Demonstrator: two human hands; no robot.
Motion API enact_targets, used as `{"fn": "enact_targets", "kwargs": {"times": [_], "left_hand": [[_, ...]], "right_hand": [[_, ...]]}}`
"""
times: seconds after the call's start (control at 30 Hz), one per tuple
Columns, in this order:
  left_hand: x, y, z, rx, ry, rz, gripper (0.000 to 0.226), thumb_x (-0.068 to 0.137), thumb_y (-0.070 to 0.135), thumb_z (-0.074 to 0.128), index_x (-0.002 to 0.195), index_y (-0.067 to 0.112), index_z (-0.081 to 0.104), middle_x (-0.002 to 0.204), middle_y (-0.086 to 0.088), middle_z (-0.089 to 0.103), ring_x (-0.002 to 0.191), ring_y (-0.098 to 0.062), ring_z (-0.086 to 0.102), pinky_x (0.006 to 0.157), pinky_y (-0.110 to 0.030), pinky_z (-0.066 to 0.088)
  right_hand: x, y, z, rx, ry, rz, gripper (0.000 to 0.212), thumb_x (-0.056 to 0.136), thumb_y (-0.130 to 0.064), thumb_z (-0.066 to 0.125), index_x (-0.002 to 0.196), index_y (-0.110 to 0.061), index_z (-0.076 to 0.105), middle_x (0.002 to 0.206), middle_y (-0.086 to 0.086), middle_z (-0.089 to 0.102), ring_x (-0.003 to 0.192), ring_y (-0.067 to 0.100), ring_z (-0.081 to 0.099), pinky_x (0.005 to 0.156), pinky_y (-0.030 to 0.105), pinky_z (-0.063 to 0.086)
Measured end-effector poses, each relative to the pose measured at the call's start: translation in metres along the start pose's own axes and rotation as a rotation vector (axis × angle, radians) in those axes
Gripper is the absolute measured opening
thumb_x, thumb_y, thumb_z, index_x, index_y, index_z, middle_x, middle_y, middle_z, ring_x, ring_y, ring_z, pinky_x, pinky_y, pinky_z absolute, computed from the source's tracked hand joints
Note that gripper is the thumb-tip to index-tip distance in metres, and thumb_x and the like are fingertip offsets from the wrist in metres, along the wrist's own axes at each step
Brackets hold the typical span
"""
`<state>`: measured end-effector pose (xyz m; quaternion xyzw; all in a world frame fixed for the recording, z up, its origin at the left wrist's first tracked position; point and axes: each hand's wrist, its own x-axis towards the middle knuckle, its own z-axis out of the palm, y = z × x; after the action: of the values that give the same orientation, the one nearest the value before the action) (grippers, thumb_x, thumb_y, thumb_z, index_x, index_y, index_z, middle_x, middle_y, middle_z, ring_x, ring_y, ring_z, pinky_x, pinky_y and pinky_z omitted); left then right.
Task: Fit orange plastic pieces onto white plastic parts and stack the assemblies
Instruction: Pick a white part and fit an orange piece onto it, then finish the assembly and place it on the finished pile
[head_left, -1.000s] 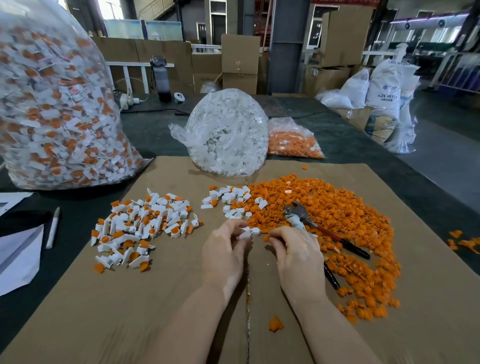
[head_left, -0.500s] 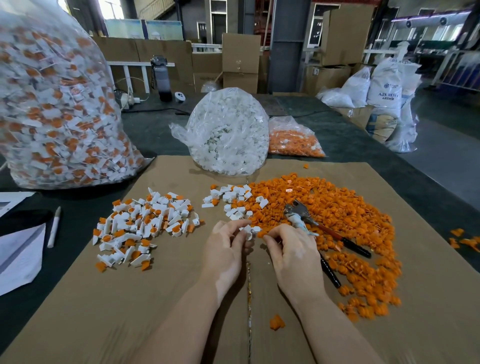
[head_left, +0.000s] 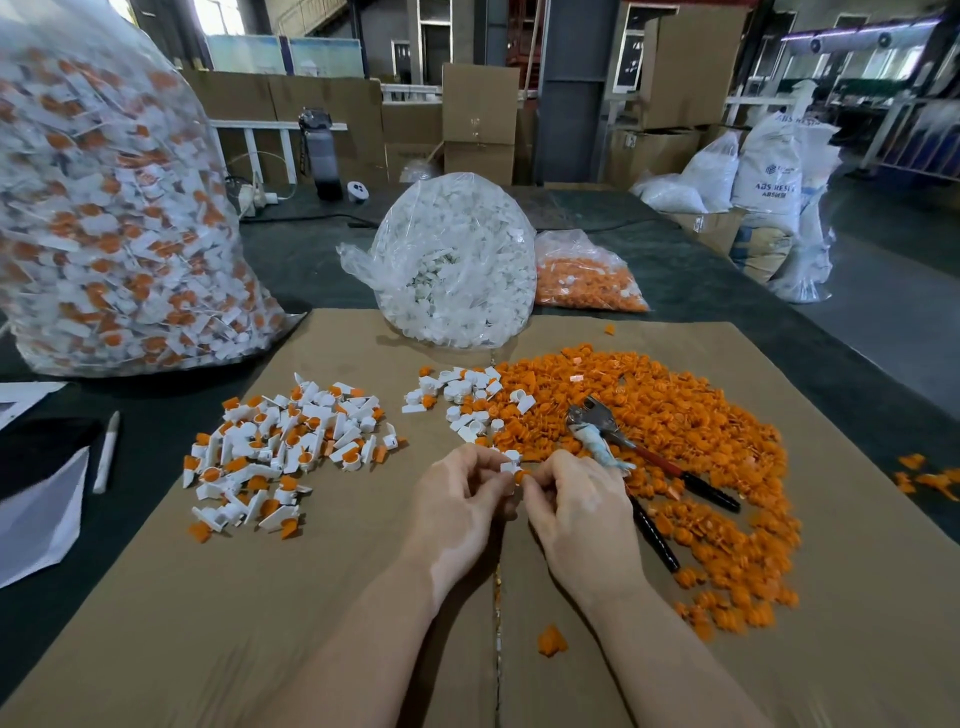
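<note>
Two hands meet at the centre of the cardboard sheet (head_left: 260, 649), fingertips nearly touching. Curled fingers of the left hand (head_left: 460, 512) pinch a white plastic part (head_left: 510, 460), while the right hand (head_left: 576, 506) pinches an orange piece (head_left: 521, 475) against it; the two bits touch, though I cannot tell if the orange one is seated.

From the hands, at 10 o'clock lies a heap of finished assemblies (head_left: 283, 452), white with orange showing, scattered rather than stacked. At 12 o'clock, just beside the fingers, sits a small cluster of loose white parts (head_left: 457, 400), merging at its right edge into a broad spread of orange pieces (head_left: 675, 447) that sweeps round from 1 to 4 o'clock. Pliers (head_left: 623, 457) with dark handles lie on that spread, close to the right hand. A lone orange piece (head_left: 551, 640) lies at 6 o'clock between the forearms.

Farther off at 12 o'clock stands a clear bag of white parts (head_left: 457, 260), with a bag of orange pieces (head_left: 587, 275) at its right. At 10 o'clock a large bag of assemblies (head_left: 114, 208) rises off the cardboard. A white marker (head_left: 106, 452) lies at 9 o'clock on the dark table (head_left: 156, 431).
</note>
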<state>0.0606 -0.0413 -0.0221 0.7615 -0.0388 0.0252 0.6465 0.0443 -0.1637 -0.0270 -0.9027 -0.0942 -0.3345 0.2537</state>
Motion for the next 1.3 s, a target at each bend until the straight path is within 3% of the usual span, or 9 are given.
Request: {"fn": "enact_targets", "kwargs": {"times": [0.2,0.4,0.6,0.97,1.1,1.2,1.3], "left_hand": [[-0.001,0.000,0.000,0.019,-0.011,0.011,0.006,0.089,0.003,0.058,0.087,0.008,0.061,0.074,-0.016,0.063,0.059,-0.012,0.062,0.060,-0.021,0.052],[0.003,-0.002,-0.002,-0.115,0.020,-0.043,0.017,0.091,0.000,0.052,0.089,0.014,0.061,0.071,-0.007,0.064,0.055,-0.012,0.060,0.058,-0.025,0.052],[0.002,-0.001,-0.004,-0.101,-0.008,-0.027,0.013,0.091,0.002,0.053,0.094,0.009,0.063,0.078,-0.009,0.066,0.057,-0.008,0.061,0.056,-0.018,0.051],[0.001,-0.001,-0.004,-0.092,-0.005,-0.036,0.010,0.090,0.003,0.056,0.092,0.009,0.064,0.075,-0.009,0.066,0.059,-0.012,0.061,0.059,-0.023,0.054],[0.002,0.001,-0.004,-0.045,0.014,-0.012,0.006,0.087,0.009,0.063,0.093,0.007,0.064,0.072,-0.012,0.065,0.062,-0.012,0.061,0.058,-0.018,0.051],[0.003,0.003,-0.003,-0.062,0.009,-0.020,0.007,0.086,0.007,0.064,0.092,0.007,0.061,0.074,-0.019,0.064,0.063,-0.018,0.062,0.062,-0.025,0.052],[0.004,0.005,-0.003,-0.088,0.012,-0.047,0.005,0.087,0.005,0.062,0.091,0.005,0.060,0.066,-0.012,0.064,0.057,-0.015,0.062,0.058,-0.022,0.051]], "right_hand": [[-0.001,0.001,0.001,0.007,-0.015,-0.021,0.026,0.069,-0.005,0.081,0.063,-0.009,0.056,0.057,0.000,0.057,0.053,0.022,0.055,0.058,0.038,0.044],[0.000,0.003,-0.004,0.217,-0.015,0.045,0.010,0.079,-0.011,0.073,0.083,-0.012,0.064,0.075,-0.009,0.058,0.072,0.012,0.055,0.069,0.040,0.049],[0.001,0.003,-0.006,0.197,-0.068,-0.028,0.029,0.077,-0.010,0.075,0.105,-0.014,0.069,0.086,-0.003,0.061,0.084,0.016,0.057,0.077,0.038,0.049],[0.003,0.003,-0.007,0.168,-0.082,-0.069,0.022,0.079,-0.005,0.072,0.099,-0.013,0.072,0.083,0.002,0.060,0.080,0.020,0.057,0.071,0.040,0.050],[0.003,0.003,-0.006,0.153,-0.097,-0.051,0.024,0.078,-0.004,0.072,0.100,-0.013,0.072,0.085,0.000,0.061,0.083,0.019,0.058,0.073,0.039,0.050],[0.004,0.003,-0.006,0.155,-0.093,-0.020,0.024,0.078,-0.007,0.074,0.101,-0.012,0.071,0.087,-0.001,0.061,0.085,0.017,0.058,0.077,0.039,0.050],[0.007,0.004,-0.011,0.112,-0.063,0.070,0.027,0.081,-0.017,0.073,0.107,-0.012,0.068,0.097,0.000,0.063,0.097,0.019,0.057,0.088,0.035,0.041]]}}
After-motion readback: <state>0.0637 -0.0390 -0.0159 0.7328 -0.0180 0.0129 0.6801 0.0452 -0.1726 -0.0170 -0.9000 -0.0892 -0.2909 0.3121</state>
